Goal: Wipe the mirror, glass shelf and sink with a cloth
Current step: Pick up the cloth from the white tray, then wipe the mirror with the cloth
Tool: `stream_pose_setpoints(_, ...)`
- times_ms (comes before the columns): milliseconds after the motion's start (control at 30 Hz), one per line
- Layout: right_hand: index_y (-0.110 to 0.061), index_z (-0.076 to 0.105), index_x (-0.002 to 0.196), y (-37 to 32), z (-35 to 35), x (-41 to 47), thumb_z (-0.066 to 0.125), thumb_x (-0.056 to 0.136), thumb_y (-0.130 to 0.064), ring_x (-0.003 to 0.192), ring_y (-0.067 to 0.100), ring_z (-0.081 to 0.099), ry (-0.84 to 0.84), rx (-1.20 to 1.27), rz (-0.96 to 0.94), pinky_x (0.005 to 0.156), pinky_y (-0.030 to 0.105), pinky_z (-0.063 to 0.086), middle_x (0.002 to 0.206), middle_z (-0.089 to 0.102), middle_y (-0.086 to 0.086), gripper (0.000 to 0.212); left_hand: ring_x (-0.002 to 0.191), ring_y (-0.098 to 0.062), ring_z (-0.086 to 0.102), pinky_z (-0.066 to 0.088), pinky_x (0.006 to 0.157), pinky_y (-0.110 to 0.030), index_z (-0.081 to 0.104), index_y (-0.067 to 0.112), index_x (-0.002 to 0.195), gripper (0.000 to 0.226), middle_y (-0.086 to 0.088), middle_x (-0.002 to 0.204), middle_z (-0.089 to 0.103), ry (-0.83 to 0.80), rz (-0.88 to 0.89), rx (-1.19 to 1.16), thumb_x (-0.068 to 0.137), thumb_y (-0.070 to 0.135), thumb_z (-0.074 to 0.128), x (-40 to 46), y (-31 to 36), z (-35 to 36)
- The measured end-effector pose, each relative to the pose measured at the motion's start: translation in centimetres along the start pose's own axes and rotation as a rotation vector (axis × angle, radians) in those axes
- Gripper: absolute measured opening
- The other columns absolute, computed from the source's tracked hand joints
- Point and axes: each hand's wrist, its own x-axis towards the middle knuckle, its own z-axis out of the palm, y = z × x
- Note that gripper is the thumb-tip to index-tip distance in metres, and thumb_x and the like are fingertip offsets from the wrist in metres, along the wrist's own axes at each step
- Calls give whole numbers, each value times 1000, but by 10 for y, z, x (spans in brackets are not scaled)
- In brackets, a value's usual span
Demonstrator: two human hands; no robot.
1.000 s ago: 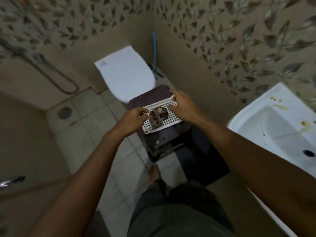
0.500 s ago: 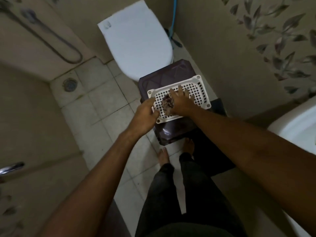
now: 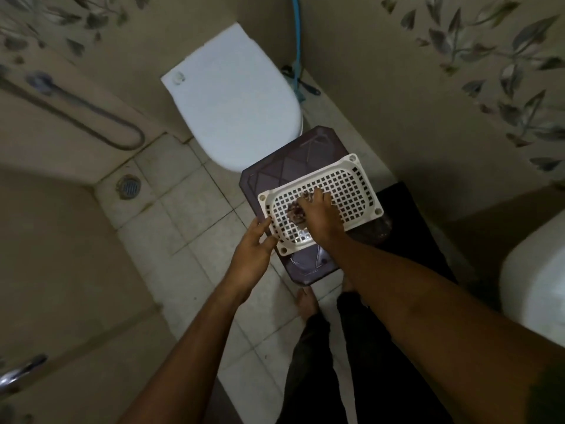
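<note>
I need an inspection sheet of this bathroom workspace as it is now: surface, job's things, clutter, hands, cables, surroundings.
Surface: dark purple plastic stool on the pale tiled floor, carrying a white perforated plastic basket.
Job's things: crumpled brownish cloth lying in the basket; edge of the white ceramic sink at right; mirror and glass shelf not in view.
Clutter: nothing seen.
Hands: right hand closed on the cloth; left hand open, fingertips at the basket's rim.
Cables: blue hose down the wall corner.
Surroundings: white toilet with closed lid, round floor drain, leaf-patterned wall tiles.
</note>
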Motion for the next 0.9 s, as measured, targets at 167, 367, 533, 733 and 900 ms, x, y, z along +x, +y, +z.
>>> stream_pose_setpoints(167,-26,52,130,-2,-12,-9,75,83,-17,119,29,44,144,309,60,92,39,52,128,41,11,54,96,13,58,42,72,-5,55,29,139,42,16,122,63,16,-84,-53,99,17,52,13,9,3)
stream_pose_setpoints(367,-25,50,136,2,-55,-39,75,81,-8,120,25,49,388,578,66,99,39,51,129,41,8,63,122,-14,57,47,90,-22,51,22,140,43,8,133,57,100,127,128,97,20,52,31,67,11)
stream_pose_setpoints(533,-23,54,135,11,-129,-63,75,80,-5,118,20,46,640,614,116,102,28,45,127,42,8,62,126,7,37,21,107,-3,45,11,146,46,-5,148,48,133,440,271,102,24,48,27,136,15)
stream_pose_setpoints(733,-19,56,136,37,-258,-116,74,82,-14,121,24,50,869,718,163,107,31,43,128,45,10,57,122,-15,52,41,105,-24,48,14,142,41,-6,138,50,148,787,192,104,28,44,-24,245,24)
stream_pose_setpoints(900,-19,57,135,71,-349,-201,76,85,-22,117,21,51,1070,734,178,102,36,47,124,46,7,53,109,12,52,40,94,-8,49,18,142,40,-1,132,49,1,1059,131,104,29,46,-93,320,38)
